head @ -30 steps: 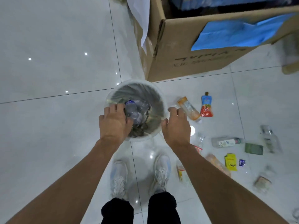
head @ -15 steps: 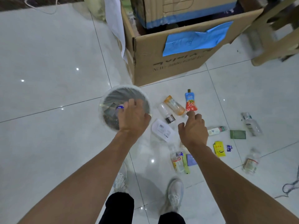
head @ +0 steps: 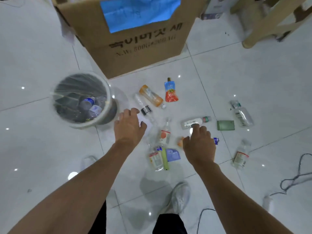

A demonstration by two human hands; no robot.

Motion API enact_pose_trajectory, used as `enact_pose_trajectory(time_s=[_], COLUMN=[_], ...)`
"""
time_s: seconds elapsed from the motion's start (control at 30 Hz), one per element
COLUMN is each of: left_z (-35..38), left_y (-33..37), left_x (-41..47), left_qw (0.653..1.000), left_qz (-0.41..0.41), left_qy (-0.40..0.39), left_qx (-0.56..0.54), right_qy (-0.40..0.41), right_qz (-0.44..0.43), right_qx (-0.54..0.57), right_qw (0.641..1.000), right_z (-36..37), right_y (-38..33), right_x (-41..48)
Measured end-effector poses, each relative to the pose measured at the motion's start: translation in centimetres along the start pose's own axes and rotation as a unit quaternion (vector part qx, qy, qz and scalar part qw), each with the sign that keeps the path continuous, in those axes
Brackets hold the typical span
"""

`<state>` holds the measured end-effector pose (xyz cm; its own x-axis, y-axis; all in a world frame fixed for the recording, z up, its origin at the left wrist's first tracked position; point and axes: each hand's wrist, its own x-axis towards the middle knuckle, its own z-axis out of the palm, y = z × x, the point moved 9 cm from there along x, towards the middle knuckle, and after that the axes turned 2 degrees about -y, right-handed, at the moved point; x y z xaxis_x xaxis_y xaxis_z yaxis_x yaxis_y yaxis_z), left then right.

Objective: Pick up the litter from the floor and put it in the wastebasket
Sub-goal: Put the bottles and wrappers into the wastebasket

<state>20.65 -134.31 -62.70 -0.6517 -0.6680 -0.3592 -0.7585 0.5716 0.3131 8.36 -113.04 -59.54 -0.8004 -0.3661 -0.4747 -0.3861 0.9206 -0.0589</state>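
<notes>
The white wastebasket [head: 108,92] stands on the floor at the left with plastic bottles [head: 89,105] inside. Litter lies scattered to its right: an orange bottle [head: 151,95], a red and blue pouch [head: 171,90], a white bottle [head: 194,122], a green packet [head: 225,125], clear bottles [head: 242,114] and a purple wrapper [head: 172,154]. My left hand [head: 129,127] hovers open over a white packet [head: 146,125] just right of the basket. My right hand [head: 200,144] is open, fingertips near the white bottle. Neither hand holds anything.
A large cardboard box [head: 135,39] with blue paper stands behind the litter. A beige wooden leg [head: 263,26] is at the top right. Dark cables [head: 297,179] lie on the tiles at the right. My white shoe [head: 180,196] is below the litter.
Both hands left the wastebasket rim and moved right, over the litter. The view shifted right, so the basket now sits at the left.
</notes>
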Motion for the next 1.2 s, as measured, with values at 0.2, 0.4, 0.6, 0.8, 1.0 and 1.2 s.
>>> enact_pose_trajectory(time_s=[0.2,0.4,0.6,0.8,1.0,1.2], left_z=[9.5,22.9,36.1,43.3,44.0,41.1], left_y=[0.3,-5.6,-9.8,-9.8,-10.6,-10.5], left_x=[-1.5,-1.9,-1.7,-2.0,-0.9,0.6], left_qw=[1.0,0.991,0.959,0.923,0.936,0.973], left_qz=[-0.016,-0.09,-0.2,-0.269,-0.231,-0.143], left_qy=[-0.014,-0.096,-0.146,-0.115,-0.063,-0.053], left_qx=[0.022,-0.004,-0.14,-0.251,-0.259,-0.17], right_qy=[-0.01,-0.049,-0.039,0.041,0.076,0.055], right_qz=[-0.026,-0.058,-0.055,-0.056,-0.055,-0.036], right_qx=[-0.021,-0.033,0.048,0.048,0.047,0.089], right_qw=[0.999,0.997,0.997,0.996,0.995,0.994], right_z=[6.7,18.9,29.6,33.6,33.7,34.2], right_y=[5.8,5.6,3.4,1.2,0.3,1.3], right_x=[2.2,5.8,9.7,14.2,17.9,18.0])
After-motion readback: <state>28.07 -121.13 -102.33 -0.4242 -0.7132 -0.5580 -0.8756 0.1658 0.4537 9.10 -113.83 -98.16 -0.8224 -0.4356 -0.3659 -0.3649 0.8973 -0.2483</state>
